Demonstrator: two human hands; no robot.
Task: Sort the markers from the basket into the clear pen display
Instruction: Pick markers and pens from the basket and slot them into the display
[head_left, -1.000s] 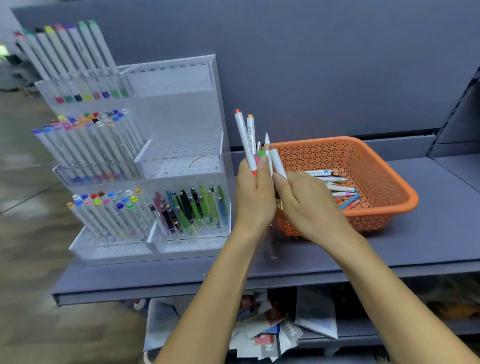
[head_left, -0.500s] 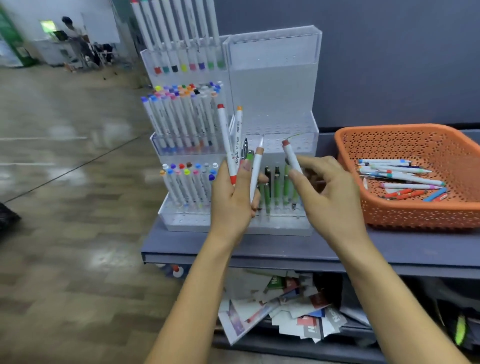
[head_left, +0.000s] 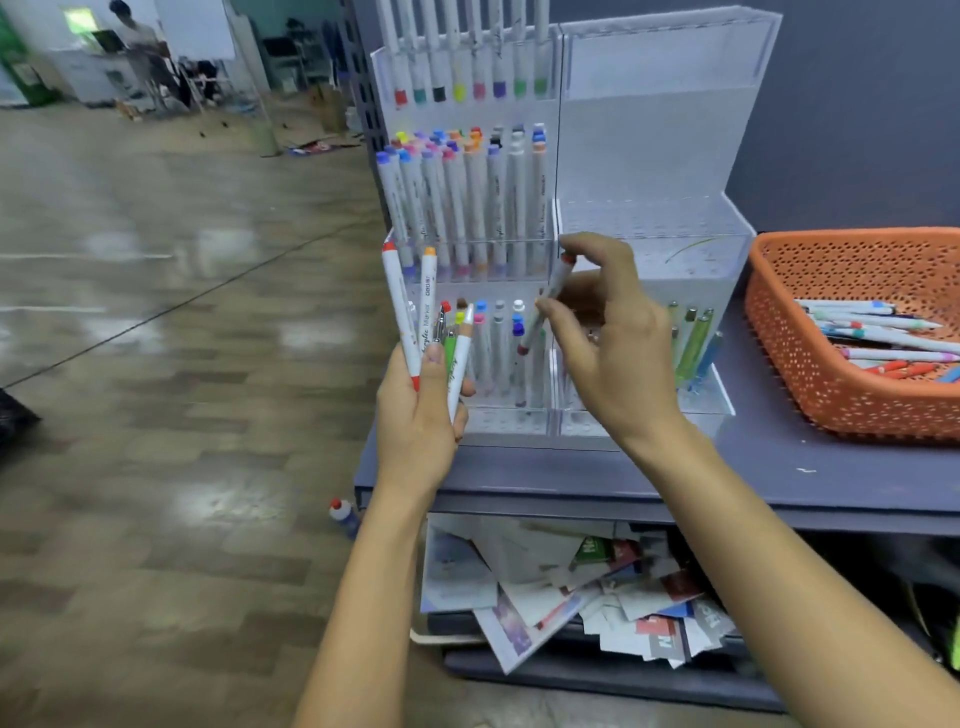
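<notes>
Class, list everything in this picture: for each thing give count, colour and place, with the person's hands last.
display: one, clear, left end of the shelf
shelf: one, grey-blue, under display and basket
basket: one, orange, on the shelf right of the display
basket markers: several, white, mixed caps, in the basket
stored markers: many, white, mixed caps, upright in the display's left side
pens: several, green and blue, display's lower right compartment
papers: a heap, mixed colours, below the shelf
bottle: one, red cap, on the floor
left hand: one, holds a bunch of markers
right hand: one, pinches a red-capped marker before the display
</notes>
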